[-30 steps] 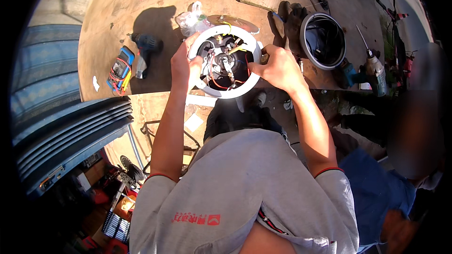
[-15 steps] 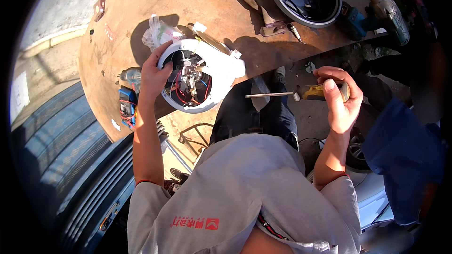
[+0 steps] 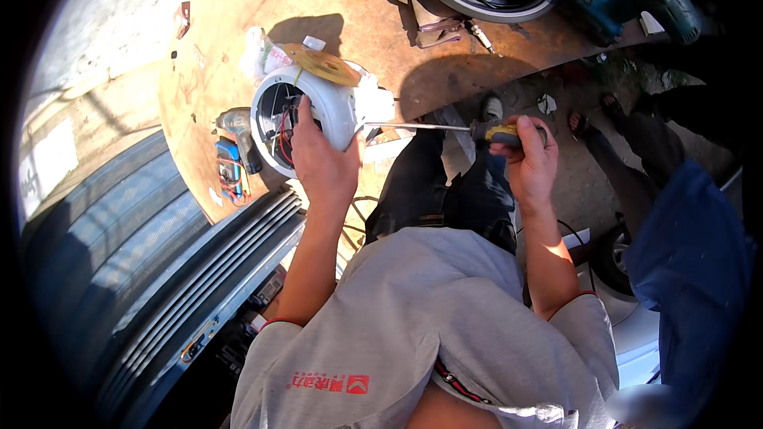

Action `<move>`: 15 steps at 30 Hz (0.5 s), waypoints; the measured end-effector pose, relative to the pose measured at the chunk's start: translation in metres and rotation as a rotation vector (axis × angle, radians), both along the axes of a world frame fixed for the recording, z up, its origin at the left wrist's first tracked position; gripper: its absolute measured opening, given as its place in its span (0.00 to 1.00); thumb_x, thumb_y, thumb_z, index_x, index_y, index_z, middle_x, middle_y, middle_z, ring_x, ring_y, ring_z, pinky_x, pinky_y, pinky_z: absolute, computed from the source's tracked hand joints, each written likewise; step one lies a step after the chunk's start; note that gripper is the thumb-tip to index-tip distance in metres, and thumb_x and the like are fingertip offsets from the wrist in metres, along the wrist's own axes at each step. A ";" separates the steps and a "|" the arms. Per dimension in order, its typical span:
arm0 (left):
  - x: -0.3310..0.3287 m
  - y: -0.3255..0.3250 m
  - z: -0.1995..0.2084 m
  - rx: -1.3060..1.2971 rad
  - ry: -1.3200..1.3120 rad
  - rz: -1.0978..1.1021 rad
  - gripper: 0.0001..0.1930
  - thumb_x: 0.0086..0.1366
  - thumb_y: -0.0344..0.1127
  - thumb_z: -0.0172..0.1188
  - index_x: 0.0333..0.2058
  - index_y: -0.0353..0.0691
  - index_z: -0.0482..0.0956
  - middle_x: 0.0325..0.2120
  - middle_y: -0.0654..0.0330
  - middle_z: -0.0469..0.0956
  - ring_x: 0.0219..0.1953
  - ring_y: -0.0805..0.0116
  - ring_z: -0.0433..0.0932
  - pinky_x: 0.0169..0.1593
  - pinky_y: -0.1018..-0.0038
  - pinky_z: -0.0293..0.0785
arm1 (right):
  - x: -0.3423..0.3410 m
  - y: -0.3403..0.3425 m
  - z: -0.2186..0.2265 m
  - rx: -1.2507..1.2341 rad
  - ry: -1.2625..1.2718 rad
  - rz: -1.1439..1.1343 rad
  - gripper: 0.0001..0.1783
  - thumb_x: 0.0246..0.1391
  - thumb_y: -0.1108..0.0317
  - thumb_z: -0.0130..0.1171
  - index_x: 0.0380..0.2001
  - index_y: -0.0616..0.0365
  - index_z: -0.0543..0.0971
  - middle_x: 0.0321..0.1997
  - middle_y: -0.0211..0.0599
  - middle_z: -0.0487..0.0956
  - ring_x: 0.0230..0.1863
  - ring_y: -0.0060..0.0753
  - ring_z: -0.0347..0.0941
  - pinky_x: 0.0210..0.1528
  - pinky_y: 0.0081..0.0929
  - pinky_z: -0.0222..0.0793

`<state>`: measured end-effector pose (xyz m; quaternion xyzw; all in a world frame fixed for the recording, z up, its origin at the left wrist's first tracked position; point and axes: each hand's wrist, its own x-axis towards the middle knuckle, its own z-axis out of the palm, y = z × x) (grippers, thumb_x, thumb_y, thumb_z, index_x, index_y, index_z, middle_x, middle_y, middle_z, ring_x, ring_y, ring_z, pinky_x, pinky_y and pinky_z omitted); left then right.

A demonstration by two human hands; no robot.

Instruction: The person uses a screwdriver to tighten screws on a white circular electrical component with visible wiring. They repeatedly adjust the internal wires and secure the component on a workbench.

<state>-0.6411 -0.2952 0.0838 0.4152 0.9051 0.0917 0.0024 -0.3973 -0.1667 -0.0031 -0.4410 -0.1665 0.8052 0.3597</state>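
Observation:
A white round housing (image 3: 342, 109) with wires and parts inside (image 3: 284, 123) sits tilted at the table's near edge, its opening turned to the left. My left hand (image 3: 322, 160) grips its near side, one finger reaching over the rim into the opening. My right hand (image 3: 531, 157) is closed round the yellow and dark handle of a screwdriver (image 3: 421, 125). The screwdriver's shaft points left, its tip at the housing's right side near my left hand; whether they touch I cannot tell. A tan disc (image 3: 322, 65) lies against the housing's far side.
A clear plastic bag (image 3: 253, 56) lies behind the housing on the wooden table (image 3: 230, 8). Left are a power tool (image 3: 238, 131) and a blue meter (image 3: 229, 171). A dark round tub (image 3: 493, 8) and a teal drill (image 3: 592, 12) stand far right. Another person (image 3: 683, 254) stands at right.
The housing has turned so its opening faces left. My left hand has shifted from its left rim to its near side. The screwdriver has moved left, its tip now at the housing.

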 end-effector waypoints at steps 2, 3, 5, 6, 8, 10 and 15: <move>0.002 0.004 -0.001 -0.031 0.012 0.054 0.47 0.51 0.35 0.75 0.67 0.32 0.59 0.47 0.42 0.76 0.50 0.42 0.75 0.54 0.54 0.69 | -0.001 0.000 0.001 -0.011 0.017 -0.001 0.10 0.65 0.66 0.60 0.40 0.64 0.78 0.35 0.40 0.82 0.29 0.35 0.82 0.31 0.31 0.82; 0.003 0.007 -0.001 -0.037 -0.004 0.088 0.47 0.51 0.35 0.74 0.67 0.32 0.59 0.47 0.42 0.76 0.50 0.42 0.75 0.54 0.54 0.69 | -0.002 0.000 0.001 -0.017 0.025 0.001 0.10 0.65 0.66 0.60 0.40 0.64 0.78 0.35 0.40 0.82 0.29 0.35 0.82 0.31 0.31 0.82; 0.004 0.009 -0.001 -0.046 -0.025 0.140 0.46 0.52 0.36 0.75 0.67 0.34 0.60 0.48 0.44 0.77 0.51 0.43 0.76 0.54 0.54 0.69 | -0.003 0.000 0.001 -0.014 0.032 0.007 0.10 0.66 0.66 0.60 0.40 0.64 0.78 0.35 0.40 0.82 0.29 0.36 0.82 0.31 0.31 0.82; 0.004 0.010 -0.002 -0.048 -0.030 0.157 0.46 0.52 0.36 0.75 0.67 0.35 0.60 0.48 0.45 0.77 0.52 0.44 0.76 0.54 0.53 0.70 | -0.004 0.000 0.001 -0.011 0.036 0.010 0.11 0.66 0.66 0.60 0.40 0.64 0.78 0.36 0.40 0.82 0.29 0.36 0.82 0.31 0.31 0.82; 0.005 0.012 -0.001 -0.068 -0.044 0.199 0.45 0.52 0.37 0.75 0.67 0.37 0.61 0.49 0.47 0.78 0.53 0.46 0.76 0.53 0.54 0.70 | -0.004 0.001 0.000 -0.004 0.038 0.007 0.11 0.66 0.66 0.60 0.41 0.65 0.77 0.36 0.40 0.81 0.28 0.36 0.82 0.31 0.31 0.82; 0.005 0.014 0.001 -0.104 -0.066 0.248 0.46 0.51 0.39 0.76 0.67 0.39 0.62 0.50 0.49 0.78 0.54 0.48 0.77 0.52 0.55 0.70 | -0.004 0.000 -0.002 0.001 0.031 0.006 0.11 0.66 0.66 0.59 0.41 0.65 0.77 0.36 0.41 0.81 0.28 0.36 0.82 0.31 0.31 0.82; 0.004 0.009 -0.002 -0.128 -0.054 0.245 0.47 0.49 0.41 0.78 0.66 0.41 0.64 0.50 0.51 0.78 0.52 0.50 0.78 0.48 0.57 0.71 | -0.004 0.000 0.000 0.017 0.006 0.002 0.11 0.66 0.67 0.59 0.41 0.66 0.77 0.37 0.41 0.81 0.29 0.37 0.83 0.30 0.31 0.83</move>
